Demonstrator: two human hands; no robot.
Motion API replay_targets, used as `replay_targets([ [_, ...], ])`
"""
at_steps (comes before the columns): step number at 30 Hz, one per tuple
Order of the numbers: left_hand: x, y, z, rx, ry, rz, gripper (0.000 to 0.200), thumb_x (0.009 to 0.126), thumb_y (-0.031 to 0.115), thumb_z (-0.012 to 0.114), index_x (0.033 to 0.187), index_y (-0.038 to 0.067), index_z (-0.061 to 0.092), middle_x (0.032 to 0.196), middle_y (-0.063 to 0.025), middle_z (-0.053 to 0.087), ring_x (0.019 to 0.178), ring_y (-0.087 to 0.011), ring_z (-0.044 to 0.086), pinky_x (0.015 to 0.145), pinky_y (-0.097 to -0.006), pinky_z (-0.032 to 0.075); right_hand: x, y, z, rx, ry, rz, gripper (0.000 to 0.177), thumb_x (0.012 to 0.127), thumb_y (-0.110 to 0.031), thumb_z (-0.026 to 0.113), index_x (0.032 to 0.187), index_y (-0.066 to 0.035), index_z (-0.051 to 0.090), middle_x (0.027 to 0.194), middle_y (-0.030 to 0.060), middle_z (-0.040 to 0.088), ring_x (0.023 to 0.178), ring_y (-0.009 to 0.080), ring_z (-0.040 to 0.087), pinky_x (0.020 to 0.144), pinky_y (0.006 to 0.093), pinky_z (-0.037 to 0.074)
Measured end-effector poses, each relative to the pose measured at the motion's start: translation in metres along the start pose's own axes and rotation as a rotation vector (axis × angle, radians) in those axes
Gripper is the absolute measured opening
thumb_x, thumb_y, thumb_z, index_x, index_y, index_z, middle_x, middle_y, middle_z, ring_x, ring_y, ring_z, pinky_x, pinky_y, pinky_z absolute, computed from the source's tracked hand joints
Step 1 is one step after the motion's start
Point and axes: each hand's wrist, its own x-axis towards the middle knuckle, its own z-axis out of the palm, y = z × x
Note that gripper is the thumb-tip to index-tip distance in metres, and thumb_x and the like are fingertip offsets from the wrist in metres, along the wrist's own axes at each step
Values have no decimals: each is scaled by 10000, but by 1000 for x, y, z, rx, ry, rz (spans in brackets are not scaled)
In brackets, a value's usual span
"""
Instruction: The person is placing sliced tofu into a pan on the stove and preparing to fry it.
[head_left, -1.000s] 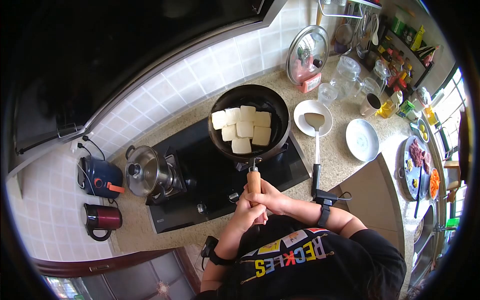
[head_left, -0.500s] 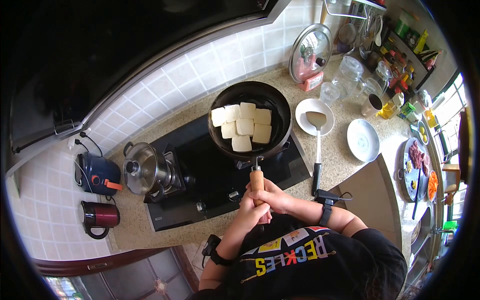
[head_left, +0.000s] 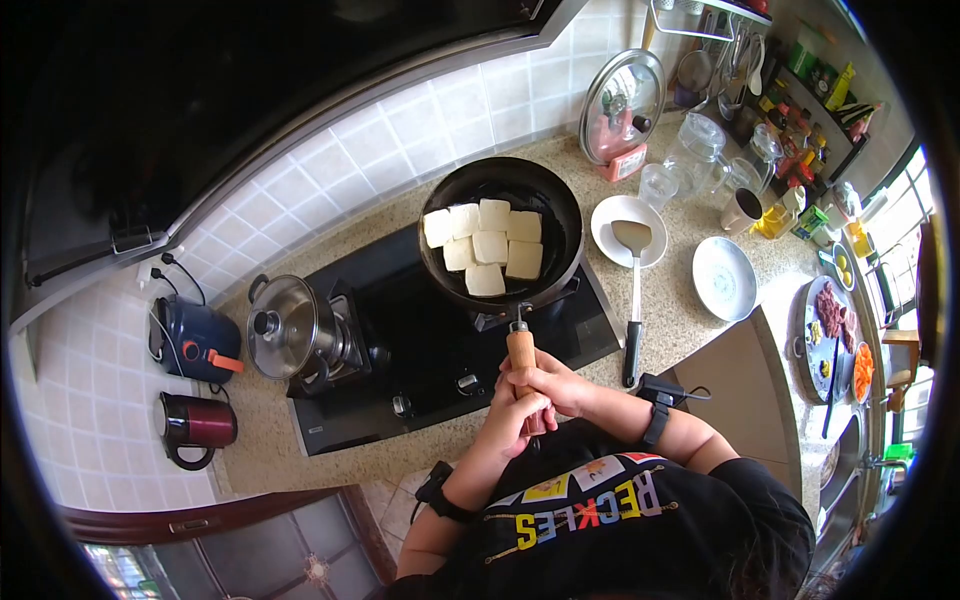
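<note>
Both my hands are wrapped round the wooden handle of a black frying pan (head_left: 563, 215). My left hand (head_left: 508, 418) closes on the lower part of the handle, and my right hand (head_left: 552, 384) overlaps it from the right. Several pale, square slabs that look like tofu (head_left: 490, 246) lie close together on the left and middle of the pan, one resting partly over others. The pan is over the right side of the black gas stove (head_left: 400, 350); whether it touches the burner is hidden.
A lidded steel pot (head_left: 283, 330) occupies the left burner. Right of the pan, a turner (head_left: 635, 280) rests across a white bowl (head_left: 608, 250), near a shallow plate (head_left: 726, 280). A glass lid (head_left: 622, 108) leans by the wall. An electric kettle (head_left: 200, 428) stands far left.
The pan handle and both hands have shifted slightly to the right. The pan has turned a little, and the slabs have shifted slightly within it.
</note>
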Motion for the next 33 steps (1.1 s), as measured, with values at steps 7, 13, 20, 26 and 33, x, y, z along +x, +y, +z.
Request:
replay_targets([
  [7, -5, -10, -7, -291, -48, -256, 128, 777, 93, 570, 855, 60, 474, 632, -26, 472, 549, -130, 496, 491, -266, 428, -13, -15, 10, 2, 70, 153, 383, 843, -327, 615, 983, 14, 511, 871, 115, 607, 737, 163, 597, 624, 284, 520],
  [13, -8, -6, -12, -317, -169, -314, 117, 788, 88, 577, 772, 42, 471, 624, -24, 466, 514, -110, 467, 439, -219, 385, -16, -16, 15, 126, 82, 183, 371, 835, -324, 648, 920, 21, 543, 834, 113, 620, 725, 170, 609, 646, 295, 526],
  [20, -14, 4, -11, -210, -79, -138, 326, 772, 62, 558, 1042, 77, 374, 626, -14, 446, 471, -92, 466, 386, -197, 366, -9, -18, 25, 31, 87, 188, 290, 777, -156, 712, 923, 17, 531, 849, 126, 618, 708, 177, 613, 594, 308, 531],
  [26, -24, 11, -11, -165, -44, -113, 305, 760, 40, 524, 1026, 69, 378, 588, -5, 428, 417, -69, 415, 370, -189, 359, -11, -20, 42, 46, 109, 167, 278, 768, -141, 682, 884, 40, 505, 742, 100, 597, 599, 140, 590, 499, 264, 501],
  [33, -21, 7, 2, -81, 12, -66, 166, 737, 7, 513, 872, 51, 426, 553, -6, 423, 391, -86, 403, 344, -208, 358, -9, -2, 22, 120, 25, 69, 260, 770, -149, 672, 874, 40, 527, 765, 106, 605, 623, 142, 595, 526, 257, 503],
])
